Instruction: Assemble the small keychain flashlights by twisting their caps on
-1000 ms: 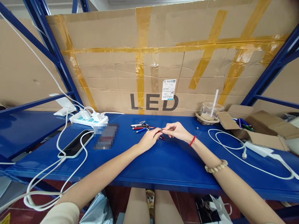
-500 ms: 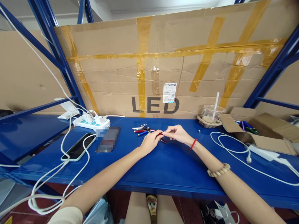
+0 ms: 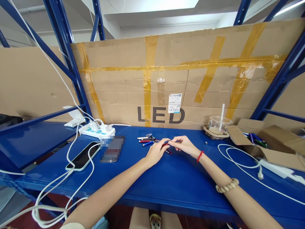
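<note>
My left hand (image 3: pixel 156 152) and my right hand (image 3: pixel 183 144) meet over the blue shelf top (image 3: pixel 166 178), both pinched on a small red pen-like piece (image 3: pixel 165 145) held between their fingertips. Just behind the hands lies a small heap of red, blue and silver pens (image 3: pixel 147 140). A red string is tied round my right wrist and a bead bracelet sits further up that forearm.
A phone (image 3: pixel 82 156) on a white cable, a second blurred phone (image 3: pixel 111 149) and a white power strip (image 3: pixel 97 129) lie at the left. A plastic cup with a straw (image 3: pixel 217 126), an open cardboard box (image 3: pixel 264 141) and a white cable (image 3: pixel 245 160) are at the right. Taped cardboard stands behind.
The view has tilted upward, so everything sits lower in the frame. Both hands stay pinched together on the red piece, with only slight finger movement.
</note>
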`<state>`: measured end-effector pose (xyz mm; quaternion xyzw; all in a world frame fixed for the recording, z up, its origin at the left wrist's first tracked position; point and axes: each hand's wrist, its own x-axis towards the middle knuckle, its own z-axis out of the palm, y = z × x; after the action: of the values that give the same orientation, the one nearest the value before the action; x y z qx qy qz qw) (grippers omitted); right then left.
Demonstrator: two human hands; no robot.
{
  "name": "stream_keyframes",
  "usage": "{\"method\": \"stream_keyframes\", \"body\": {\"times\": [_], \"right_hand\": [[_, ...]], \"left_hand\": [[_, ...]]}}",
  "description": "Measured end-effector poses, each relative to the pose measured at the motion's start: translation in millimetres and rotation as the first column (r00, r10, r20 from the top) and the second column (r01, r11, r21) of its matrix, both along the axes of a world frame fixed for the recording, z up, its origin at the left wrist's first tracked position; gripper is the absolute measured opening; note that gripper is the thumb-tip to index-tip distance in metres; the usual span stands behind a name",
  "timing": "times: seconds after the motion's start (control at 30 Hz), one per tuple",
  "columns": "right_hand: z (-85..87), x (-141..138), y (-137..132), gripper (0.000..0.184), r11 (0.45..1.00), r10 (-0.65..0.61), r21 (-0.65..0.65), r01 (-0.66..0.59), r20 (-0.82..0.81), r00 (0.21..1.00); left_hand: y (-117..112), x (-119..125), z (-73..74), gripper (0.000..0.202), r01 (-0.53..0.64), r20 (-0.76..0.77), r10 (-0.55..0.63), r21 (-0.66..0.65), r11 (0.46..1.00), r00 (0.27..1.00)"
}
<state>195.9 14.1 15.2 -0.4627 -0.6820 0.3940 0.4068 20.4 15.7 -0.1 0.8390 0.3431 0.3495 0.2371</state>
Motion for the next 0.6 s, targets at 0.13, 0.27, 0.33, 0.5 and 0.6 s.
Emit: {"method": "stream_keyframes", "body": {"times": [0.13,0.27,0.33,0.5,0.6], "right_hand": [[0.6,-2.2,-0.3,0.039,0.999,-0.039,0.001,0.039,0.037,0.999],[0.4,-4.4,-1.4,0.038,0.998,-0.066,0.015,0.065,0.061,0.996],[0.1,-5.2,-1.4,0.039,0.997,-0.069,0.036,0.067,0.063,0.996],[-1.1,-4.6,0.6,0.038,0.993,-0.068,0.100,0.063,0.049,0.996],[-1.6,-2.4,1.5,0.036,0.989,-0.075,0.134,0.070,0.038,0.996]], "left_hand": [[0.0,0.1,-0.4,0.021,-0.050,-0.054,0.051,0.033,0.998,0.997],[-1.1,1.0,0.4,0.020,-0.105,-0.105,0.110,0.059,0.993,0.988],[-1.7,1.4,1.2,0.019,-0.114,-0.115,0.120,0.059,0.992,0.986],[-2.4,1.6,3.1,0.020,-0.125,-0.118,0.130,0.051,0.991,0.984],[-1.4,1.3,3.0,0.023,-0.120,-0.092,0.123,0.036,0.992,0.988]]}}
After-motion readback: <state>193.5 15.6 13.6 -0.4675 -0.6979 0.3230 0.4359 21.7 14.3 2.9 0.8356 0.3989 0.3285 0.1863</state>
